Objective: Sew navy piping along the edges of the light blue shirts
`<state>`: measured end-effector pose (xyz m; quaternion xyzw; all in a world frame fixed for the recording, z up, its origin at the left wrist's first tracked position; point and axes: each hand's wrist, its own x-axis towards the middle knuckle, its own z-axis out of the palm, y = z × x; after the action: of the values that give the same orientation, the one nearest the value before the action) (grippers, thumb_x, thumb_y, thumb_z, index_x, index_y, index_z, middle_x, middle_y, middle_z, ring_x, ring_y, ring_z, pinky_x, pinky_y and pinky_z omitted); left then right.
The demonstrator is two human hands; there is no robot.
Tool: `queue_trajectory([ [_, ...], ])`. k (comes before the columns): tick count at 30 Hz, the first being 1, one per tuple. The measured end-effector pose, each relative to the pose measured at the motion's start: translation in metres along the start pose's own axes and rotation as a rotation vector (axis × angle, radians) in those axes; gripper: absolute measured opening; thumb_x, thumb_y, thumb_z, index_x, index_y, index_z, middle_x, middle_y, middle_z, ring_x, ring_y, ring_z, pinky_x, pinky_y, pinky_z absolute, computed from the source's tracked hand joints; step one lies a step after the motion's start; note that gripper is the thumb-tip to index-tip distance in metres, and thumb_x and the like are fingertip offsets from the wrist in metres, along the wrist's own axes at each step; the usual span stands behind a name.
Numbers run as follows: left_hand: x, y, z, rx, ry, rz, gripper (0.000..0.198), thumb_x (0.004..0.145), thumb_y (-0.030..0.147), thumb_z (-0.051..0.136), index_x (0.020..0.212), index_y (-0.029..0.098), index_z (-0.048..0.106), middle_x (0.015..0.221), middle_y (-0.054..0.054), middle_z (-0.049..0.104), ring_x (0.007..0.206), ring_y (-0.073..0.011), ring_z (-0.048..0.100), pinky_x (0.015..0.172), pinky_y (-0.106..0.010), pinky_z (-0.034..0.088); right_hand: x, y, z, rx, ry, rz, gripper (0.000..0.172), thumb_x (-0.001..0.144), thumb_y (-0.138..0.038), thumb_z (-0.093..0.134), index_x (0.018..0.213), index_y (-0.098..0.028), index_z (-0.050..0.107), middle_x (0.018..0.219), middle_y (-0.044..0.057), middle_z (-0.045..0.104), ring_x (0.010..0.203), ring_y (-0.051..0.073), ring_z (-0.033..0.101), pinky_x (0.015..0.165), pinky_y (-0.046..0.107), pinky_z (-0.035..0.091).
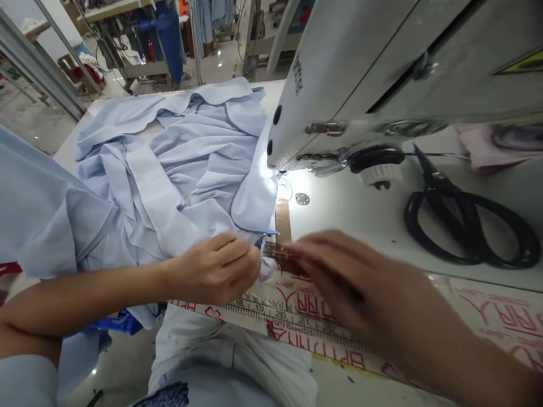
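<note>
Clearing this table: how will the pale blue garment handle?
The pale blue garment will probably flop, given its soft, loose folds. It looks light, thin enough to bunch in the left hand. It may slide on the glossy table.

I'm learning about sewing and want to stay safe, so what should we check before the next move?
1. Left hand pinching the pale blue cloth: ok.
2. Right hand placed steadily: cannot tell, it is blurred.
3. Pale blue cloth lying flat: not ok, it is bunched into folds.
4. Black-handled scissors lying away from the cloth: ok.
5. Needle position under the white sewing machine head: cannot tell, no needle is visible.
</note>
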<state>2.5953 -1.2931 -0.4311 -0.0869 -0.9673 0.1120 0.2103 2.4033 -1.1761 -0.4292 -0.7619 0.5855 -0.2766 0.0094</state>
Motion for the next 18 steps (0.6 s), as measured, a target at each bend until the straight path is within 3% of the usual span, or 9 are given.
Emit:
queue_trajectory([
  [4, -0.001, 0.000, 0.002, 0.015, 0.019, 0.030, 0.009, 0.086, 0.011, 0.052, 0.085, 0.009, 0.061, 0.083, -0.005, 0.060, 0.076, -0.0149, 0.052, 0.065, -0.029, 0.045, 0.036, 0.013, 0.004, 0.085, -0.176, 0.192, 0.023, 0.081, -0.041, 0.058, 0.076, -0.020, 0.065, 0.062, -0.001, 0.064, 0.051, 0.012, 0.057, 0.044, 0.023, 0.039],
  [7, -0.001, 0.001, 0.004, -0.008, 0.024, 0.000, 0.010, 0.086, 0.011, 0.052, 0.081, 0.010, 0.061, 0.078, -0.004, 0.057, 0.076, -0.0149, 0.050, 0.066, -0.030, 0.044, 0.048, 0.012, 0.012, 0.072, -0.263, 0.235, 0.017, 0.078, -0.033, 0.058, 0.068, -0.020, 0.063, 0.060, -0.002, 0.063, 0.049, 0.011, 0.054, 0.045, 0.023, 0.035],
  [10, -0.002, 0.001, 0.006, -0.045, 0.055, -0.019, 0.015, 0.087, 0.011, 0.050, 0.074, 0.012, 0.059, 0.075, -0.003, 0.055, 0.076, -0.0150, 0.049, 0.067, -0.030, 0.043, 0.049, 0.012, 0.016, 0.067, -0.247, 0.194, 0.014, 0.080, -0.025, 0.053, 0.070, -0.020, 0.062, 0.065, -0.002, 0.063, 0.052, 0.011, 0.053, 0.048, 0.023, 0.035],
  [14, -0.002, 0.002, 0.006, -0.133, 0.088, 0.064, 0.018, 0.088, 0.012, 0.049, 0.073, 0.013, 0.059, 0.081, -0.005, 0.058, 0.081, -0.0153, 0.050, 0.071, -0.030, 0.044, 0.048, 0.017, 0.018, 0.027, -0.196, 0.108, 0.014, 0.081, -0.025, 0.051, 0.072, -0.019, 0.061, 0.066, -0.001, 0.061, 0.054, 0.011, 0.052, 0.049, 0.023, 0.034],
  [18, 0.000, 0.005, 0.007, -0.115, -0.013, -0.155, 0.011, 0.088, 0.010, 0.047, 0.085, 0.009, 0.058, 0.079, -0.005, 0.056, 0.075, -0.0154, 0.049, 0.067, -0.030, 0.044, 0.049, 0.021, 0.019, 0.000, -0.218, 0.090, 0.013, 0.081, -0.025, 0.053, 0.071, -0.019, 0.058, 0.064, -0.002, 0.059, 0.052, 0.011, 0.051, 0.047, 0.023, 0.034],
])
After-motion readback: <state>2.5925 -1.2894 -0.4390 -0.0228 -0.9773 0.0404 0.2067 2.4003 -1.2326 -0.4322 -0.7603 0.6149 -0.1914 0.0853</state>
